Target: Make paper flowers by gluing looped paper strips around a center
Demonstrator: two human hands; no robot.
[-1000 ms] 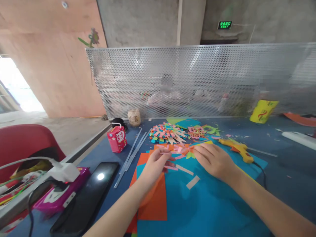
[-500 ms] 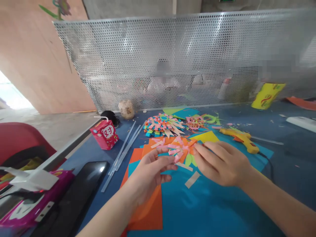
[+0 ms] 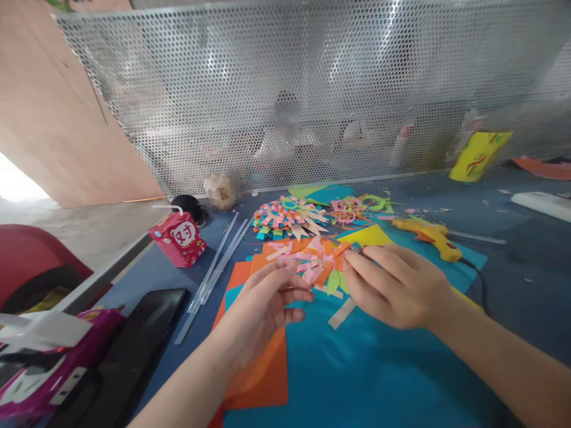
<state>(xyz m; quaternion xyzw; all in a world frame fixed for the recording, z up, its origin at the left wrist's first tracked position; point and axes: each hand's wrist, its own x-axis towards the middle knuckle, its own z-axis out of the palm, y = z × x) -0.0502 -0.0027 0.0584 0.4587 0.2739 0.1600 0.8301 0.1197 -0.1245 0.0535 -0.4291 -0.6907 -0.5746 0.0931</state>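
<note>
A small paper flower [image 3: 329, 260] with orange and pink strip petals is between my hands, over the coloured sheets. My right hand [image 3: 397, 288] pinches its orange side with the fingertips. On the pink side, my left hand [image 3: 270, 300] has thumb and index finger closed at the strips, its other fingers loosely curled. Green leaf-shaped paper [image 3: 333, 282] shows below the flower. Loose pale strips [image 3: 342, 313] lie on the blue sheet [image 3: 357, 374], and an orange sheet [image 3: 263, 380] lies at its left. Behind stands a larger layered paper flower [image 3: 289, 215].
A yellow glue gun [image 3: 430, 235] lies at right with its cord. Clear glue sticks [image 3: 218, 267], a red drink carton [image 3: 178, 239] and a black phone [image 3: 134, 351] are at left. Paper scraps [image 3: 350, 209] lie before a perforated metal screen [image 3: 250, 95]. A yellow packet [image 3: 479, 156] stands far right.
The view has tilted down and shifted slightly, so everything sits a little higher and further left. Both hands stay at the small flower, with its pink strips turned slightly.
</note>
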